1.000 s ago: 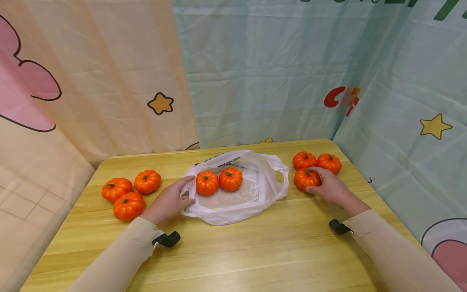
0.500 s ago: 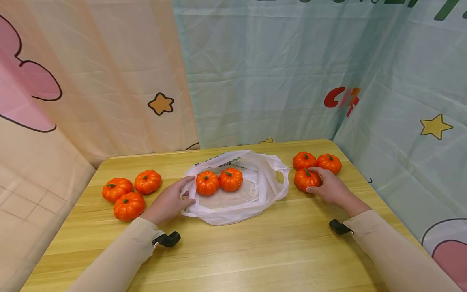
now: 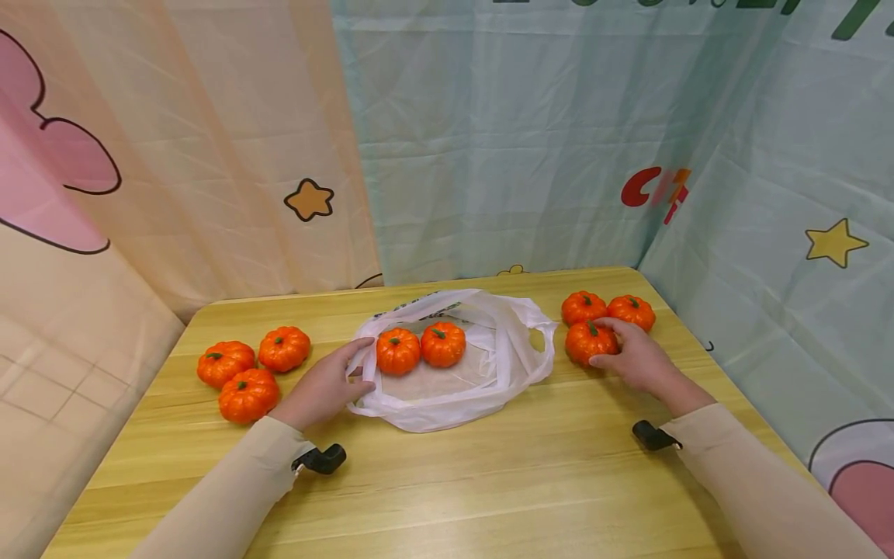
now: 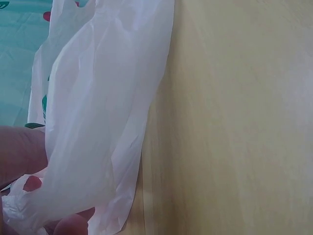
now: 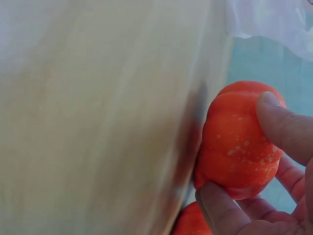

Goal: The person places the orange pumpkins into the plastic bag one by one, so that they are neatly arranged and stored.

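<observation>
Little differs from half a second ago: the pumpkin [image 3: 590, 345] your right hand [image 3: 641, 361] grips has edged very slightly, near two other pumpkins [image 3: 632, 312] on the worktop [image 3: 489, 497]. Your left hand [image 3: 324, 390] holds the white bag's [image 3: 440, 415] left edge, as before.

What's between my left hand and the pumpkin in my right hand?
The head view shows the white plastic bag with two pumpkins in it, then a narrow strip of bare table before the held pumpkin.
</observation>
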The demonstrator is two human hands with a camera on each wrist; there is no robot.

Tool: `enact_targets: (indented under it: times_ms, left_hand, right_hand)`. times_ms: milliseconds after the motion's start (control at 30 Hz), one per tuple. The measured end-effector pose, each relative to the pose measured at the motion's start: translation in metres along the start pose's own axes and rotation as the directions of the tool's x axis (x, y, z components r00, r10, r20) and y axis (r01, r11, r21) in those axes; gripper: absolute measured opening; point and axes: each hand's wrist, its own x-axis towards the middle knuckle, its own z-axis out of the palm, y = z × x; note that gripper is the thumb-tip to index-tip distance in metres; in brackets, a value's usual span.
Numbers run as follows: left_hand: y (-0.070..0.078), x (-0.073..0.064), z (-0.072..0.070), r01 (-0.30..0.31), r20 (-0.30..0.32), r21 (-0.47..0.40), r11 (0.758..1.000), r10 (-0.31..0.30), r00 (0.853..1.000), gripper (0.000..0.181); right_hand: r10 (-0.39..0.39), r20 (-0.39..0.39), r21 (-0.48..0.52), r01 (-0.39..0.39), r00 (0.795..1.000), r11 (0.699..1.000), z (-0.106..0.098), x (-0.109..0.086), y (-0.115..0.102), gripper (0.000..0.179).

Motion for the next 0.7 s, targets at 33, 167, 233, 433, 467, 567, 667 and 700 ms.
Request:
enact_targets:
  times_ms: [33, 167, 233, 433, 467, 567, 667, 700]
  left_hand:
    - [0.000, 0.000, 0.000, -0.001, -0.001, 0.000, 1.000, 0.001, 1.000, 0.078]
    - [0.000, 0.000, 0.000, -0.006, -0.002, -0.003, 1.000, 0.006, 1.000, 0.078]
    - [0.000, 0.000, 0.000, -0.006, -0.001, -0.004, 1.000, 0.006, 1.000, 0.078]
    - [0.002, -0.001, 0.000, 0.006, 0.006, -0.002, 1.000, -0.006, 1.000, 0.078]
    - [0.002, -0.001, 0.000, 0.007, 0.006, -0.001, 1.000, -0.007, 1.000, 0.078]
    - [0.002, -0.001, 0.000, 0.003, 0.006, -0.002, 1.000, -0.003, 1.000, 0.078]
    - [0.001, -0.001, 0.000, -0.005, 0.004, -0.004, 1.000, 0.005, 1.000, 0.078]
    - [0.001, -0.001, 0.000, -0.007, 0.005, -0.006, 1.000, 0.007, 1.000, 0.078]
  right_hand:
    - [-0.001, -0.003, 0.008, 0.001, 1.000, 1.000, -0.001, 0.000, 0.000, 0.072]
    - [-0.007, -0.009, 0.045, 0.008, 1.000, 0.999, -0.009, -0.003, -0.005, 0.074]
    - [-0.013, -0.017, 0.045, 0.013, 1.000, 0.999, -0.013, -0.004, -0.009, 0.076]
    - [-0.039, -0.037, 0.081, 0.042, 0.999, 0.996, -0.024, -0.006, -0.022, 0.076]
    - [-0.044, -0.042, 0.086, 0.048, 0.998, 0.995, -0.025, -0.007, -0.024, 0.075]
    - [-0.063, -0.061, 0.090, 0.068, 0.996, 0.994, -0.030, -0.008, -0.033, 0.074]
    - [-0.072, -0.077, 0.089, 0.079, 0.994, 0.993, -0.035, -0.009, -0.044, 0.074]
    - [-0.079, -0.081, 0.095, 0.087, 0.994, 0.992, -0.037, -0.010, -0.047, 0.074]
